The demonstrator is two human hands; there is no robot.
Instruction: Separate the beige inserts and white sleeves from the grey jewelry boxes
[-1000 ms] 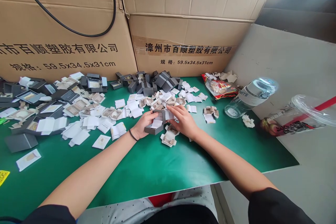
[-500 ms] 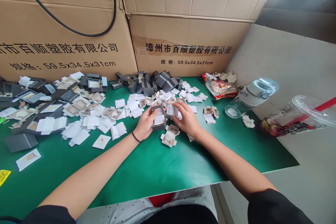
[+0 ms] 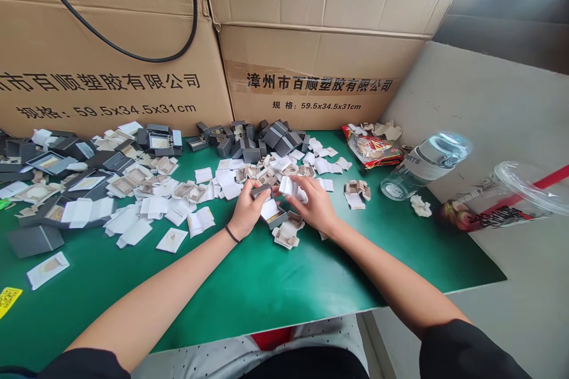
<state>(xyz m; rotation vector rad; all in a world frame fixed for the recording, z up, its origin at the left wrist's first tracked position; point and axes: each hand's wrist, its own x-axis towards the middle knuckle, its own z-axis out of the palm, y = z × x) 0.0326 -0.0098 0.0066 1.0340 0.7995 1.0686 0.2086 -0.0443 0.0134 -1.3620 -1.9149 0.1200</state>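
You have a small grey hinged box (image 3: 272,208) standing open between your hands, tilted, its lid raised toward your left hand (image 3: 247,211) and a white pad showing inside. Your right hand (image 3: 313,204) pinches a folded white card insert (image 3: 290,187) just beside the box's upper edge.

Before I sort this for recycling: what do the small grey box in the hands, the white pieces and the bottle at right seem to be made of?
Grey box: looks like matte paperboard, with sharp folded edges; left hand grips it. White insert in the right hand: thin card or paper, creased. Bottle: clear and glossy, plastic or glass; cannot tell.
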